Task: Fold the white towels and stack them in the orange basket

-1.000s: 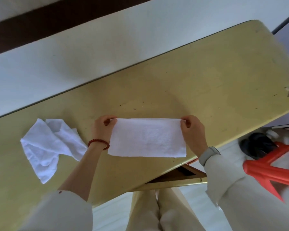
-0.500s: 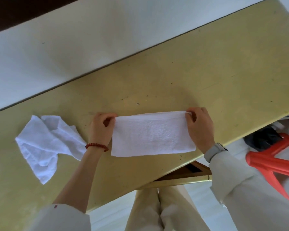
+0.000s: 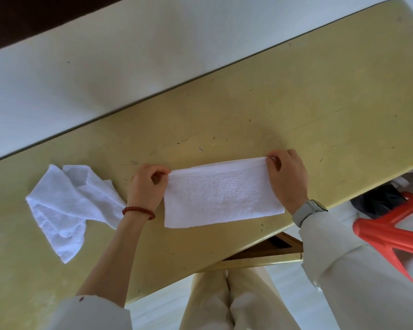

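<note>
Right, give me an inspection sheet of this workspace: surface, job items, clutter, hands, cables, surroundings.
Surface: yellow table, scuffed and speckled with dark marks.
Job's things: folded white towel lying flat near the table's front edge; crumpled white towel to its left, unfolded; orange basket only partly visible, beyond the table's right end.
Clutter: nothing seen.
Hands: left hand pinches the folded towel's far-left corner; right hand pinches its far-right corner.
Cables: nothing seen.
Surroundings: white wall behind the table; a dark object beside the basket, not identifiable.
</note>
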`<state>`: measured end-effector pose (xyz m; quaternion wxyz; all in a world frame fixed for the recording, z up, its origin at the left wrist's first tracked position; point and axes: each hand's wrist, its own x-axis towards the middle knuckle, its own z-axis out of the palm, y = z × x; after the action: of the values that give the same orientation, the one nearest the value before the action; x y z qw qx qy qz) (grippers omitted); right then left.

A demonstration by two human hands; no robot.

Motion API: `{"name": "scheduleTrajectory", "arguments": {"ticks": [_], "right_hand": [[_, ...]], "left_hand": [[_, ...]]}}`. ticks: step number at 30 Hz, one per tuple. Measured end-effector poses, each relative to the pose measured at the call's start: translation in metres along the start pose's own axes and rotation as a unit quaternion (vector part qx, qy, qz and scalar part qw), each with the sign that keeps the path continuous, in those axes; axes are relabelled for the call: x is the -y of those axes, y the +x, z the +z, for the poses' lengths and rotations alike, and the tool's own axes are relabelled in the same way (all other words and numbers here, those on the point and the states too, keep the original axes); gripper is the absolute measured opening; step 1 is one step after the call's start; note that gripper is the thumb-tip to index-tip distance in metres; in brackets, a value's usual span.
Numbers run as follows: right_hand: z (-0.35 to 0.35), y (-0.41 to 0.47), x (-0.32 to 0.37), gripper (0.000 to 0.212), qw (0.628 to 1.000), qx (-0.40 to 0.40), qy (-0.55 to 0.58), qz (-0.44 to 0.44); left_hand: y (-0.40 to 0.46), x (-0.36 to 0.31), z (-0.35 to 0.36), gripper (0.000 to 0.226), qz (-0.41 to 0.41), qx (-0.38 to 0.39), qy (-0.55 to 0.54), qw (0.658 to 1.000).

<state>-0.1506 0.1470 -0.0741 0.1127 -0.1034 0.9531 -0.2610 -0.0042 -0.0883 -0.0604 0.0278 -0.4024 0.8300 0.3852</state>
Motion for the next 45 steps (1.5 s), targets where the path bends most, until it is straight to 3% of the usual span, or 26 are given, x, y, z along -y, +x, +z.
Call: {"name": "scheduleTrajectory", "arguments": {"ticks": [3,7,10,18,30,34,37,40,45], "right_hand": [[-0.001,-0.001,0.002,0.020,1.000,-0.013,-0.018,-0.007],[0.005,-0.004,0.016,0.026,0.976,-0.072,-0.076,-0.189],[0.022,-0.008,0.031,0.024,0.953,-0.030,-0.110,-0.281],[0.043,-0.006,0.041,0.017,0.953,0.004,-0.101,-0.285],[0.044,0.008,0.051,0.026,0.948,0.032,-0.107,-0.297],[0.043,0.007,0.050,0.020,0.946,-0.006,-0.103,-0.308],[0.040,-0.003,0.045,0.020,0.934,-0.042,-0.105,-0.340],[0.043,-0.021,0.040,0.031,0.928,-0.008,-0.155,-0.339],[0.056,-0.036,0.026,0.046,0.925,0.069,-0.228,-0.297]], "left_hand": [[-0.001,0.000,-0.001,0.016,0.008,0.007,0.013,1.000],[-0.003,-0.009,0.004,0.023,0.073,-0.016,0.079,0.994],[-0.002,-0.021,0.020,0.022,0.147,-0.017,0.120,0.982],[0.001,-0.029,0.046,0.007,0.207,-0.037,0.151,0.966],[0.006,-0.038,0.045,0.016,0.180,-0.025,0.154,0.971],[0.007,-0.041,0.044,0.015,0.164,-0.026,0.154,0.974],[-0.002,-0.032,0.041,0.016,0.188,-0.075,0.164,0.966],[-0.015,-0.016,0.043,0.029,0.216,-0.104,0.211,0.948],[-0.032,0.001,0.058,0.038,0.225,-0.082,0.274,0.932]]}}
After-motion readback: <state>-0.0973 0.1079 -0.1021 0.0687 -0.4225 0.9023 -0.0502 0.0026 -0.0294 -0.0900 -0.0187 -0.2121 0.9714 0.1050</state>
